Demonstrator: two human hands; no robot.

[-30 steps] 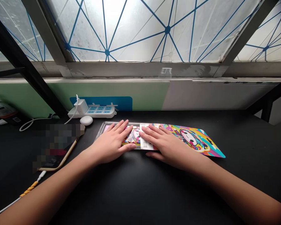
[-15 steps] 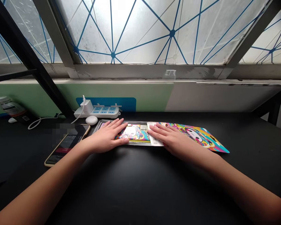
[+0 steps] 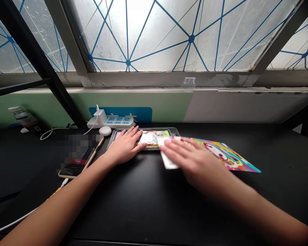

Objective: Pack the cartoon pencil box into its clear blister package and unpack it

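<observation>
A shallow clear plastic tray point(image 3: 175, 131) lies near the back of the desk, with a colourful printed piece point(image 3: 149, 138) inside it. My left hand point(image 3: 125, 145) rests on the tray's left part, fingers spread and thumb apart. A long, bright cartoon-printed card point(image 3: 236, 159) with a white left end is in my right hand point(image 3: 188, 155). The fingers of that hand stretch across the top of the card, and its thumb is hidden. The card's white end overlaps the tray's right part and reaches past its front edge.
A phone point(image 3: 75, 167) lies left of the tray, beside a white cable point(image 3: 17, 220). Behind are a round white object point(image 3: 105, 131), a power strip point(image 3: 119, 121) with a charger, and a bottle point(image 3: 25, 118). A black frame bar point(image 3: 41, 65) slants at left; a window runs behind.
My right hand has drawn the card toward me and slightly right, uncovering the tray's right end. My left hand stays on the tray. The view has shifted a little.
</observation>
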